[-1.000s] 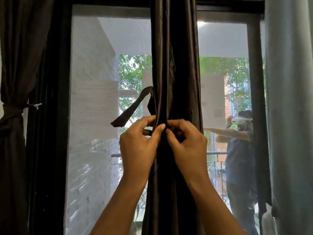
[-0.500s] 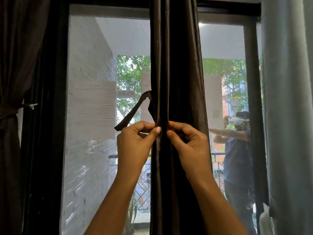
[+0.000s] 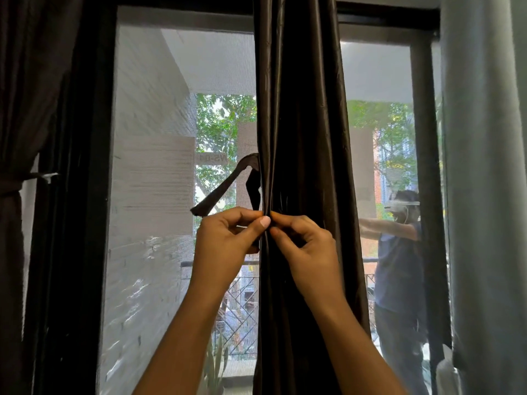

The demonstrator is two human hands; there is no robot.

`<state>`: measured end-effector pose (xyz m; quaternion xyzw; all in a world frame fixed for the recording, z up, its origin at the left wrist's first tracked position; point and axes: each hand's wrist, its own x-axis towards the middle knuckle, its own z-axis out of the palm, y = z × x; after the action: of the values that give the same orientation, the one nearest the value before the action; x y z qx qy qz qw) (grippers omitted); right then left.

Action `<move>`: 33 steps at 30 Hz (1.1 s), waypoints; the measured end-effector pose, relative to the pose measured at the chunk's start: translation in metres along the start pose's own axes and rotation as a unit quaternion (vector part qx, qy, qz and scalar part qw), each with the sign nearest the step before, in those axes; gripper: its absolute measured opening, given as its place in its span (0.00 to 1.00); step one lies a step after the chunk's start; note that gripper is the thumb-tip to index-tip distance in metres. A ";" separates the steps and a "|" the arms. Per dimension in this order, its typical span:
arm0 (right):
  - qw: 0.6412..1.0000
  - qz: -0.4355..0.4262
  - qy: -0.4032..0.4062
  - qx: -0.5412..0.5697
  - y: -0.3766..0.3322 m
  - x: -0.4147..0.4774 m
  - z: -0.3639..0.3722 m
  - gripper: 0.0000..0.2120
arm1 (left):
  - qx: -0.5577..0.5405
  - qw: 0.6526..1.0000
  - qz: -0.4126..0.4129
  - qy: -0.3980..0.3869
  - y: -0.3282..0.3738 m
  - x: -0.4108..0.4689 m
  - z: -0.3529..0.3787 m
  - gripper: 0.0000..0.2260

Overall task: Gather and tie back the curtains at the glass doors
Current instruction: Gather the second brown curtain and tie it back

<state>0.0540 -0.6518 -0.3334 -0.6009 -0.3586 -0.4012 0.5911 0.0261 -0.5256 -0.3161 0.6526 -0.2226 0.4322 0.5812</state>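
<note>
**poster1:** Head cam question, what were the hands doing at that moment?

**poster2:** Both were up at the gathered dark curtain (image 3: 299, 166) hanging down the middle of the glass doors (image 3: 159, 195). The left hand (image 3: 225, 246) had thumb and forefinger pinched shut on the curtain's left edge, and the right hand (image 3: 308, 252) was pinched on the same fold right next to it, fingertips nearly touching.

**poster1:** And the tie?

**poster2:** A dark fabric tie strap (image 3: 225, 186) stuck out from behind the curtain's left edge, just above the left hand, with its loose end angling down and left against the glass. Couldn't tell if either hand actually had hold of it, looked like they only had curtain cloth.

**poster1:** Anything else around?

**poster2:** Another dark curtain (image 3: 17, 138) at the far left edge was already cinched with a band. A pale grey curtain (image 3: 484, 195) hung down the right edge. A person (image 3: 399, 266) showed in the right pane.
</note>
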 end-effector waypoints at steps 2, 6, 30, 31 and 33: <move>1.000 0.020 0.003 0.019 0.003 -0.001 0.000 0.10 | 0.002 1.000 -0.010 0.008 -0.003 0.001 0.002 0.03; 0.998 0.049 0.009 0.046 0.006 -0.006 0.001 0.10 | -0.005 1.000 -0.028 0.013 -0.006 0.005 0.004 0.06; 0.942 -0.158 0.092 -0.281 0.008 0.004 0.003 0.13 | 0.174 0.982 0.029 0.070 -0.017 0.013 0.011 0.07; 0.938 -0.166 0.082 -0.293 0.005 0.002 0.005 0.14 | 0.128 0.990 0.006 0.053 -0.017 0.013 0.012 0.07; 0.934 -0.170 0.053 -0.311 0.002 0.000 0.008 0.16 | 0.053 0.998 -0.022 0.026 -0.015 0.013 0.013 0.06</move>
<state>0.0563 -0.6443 -0.3346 -0.6628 -0.2807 -0.6182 0.3159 0.0486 -0.5322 -0.3133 0.6757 -0.1694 0.4473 0.5610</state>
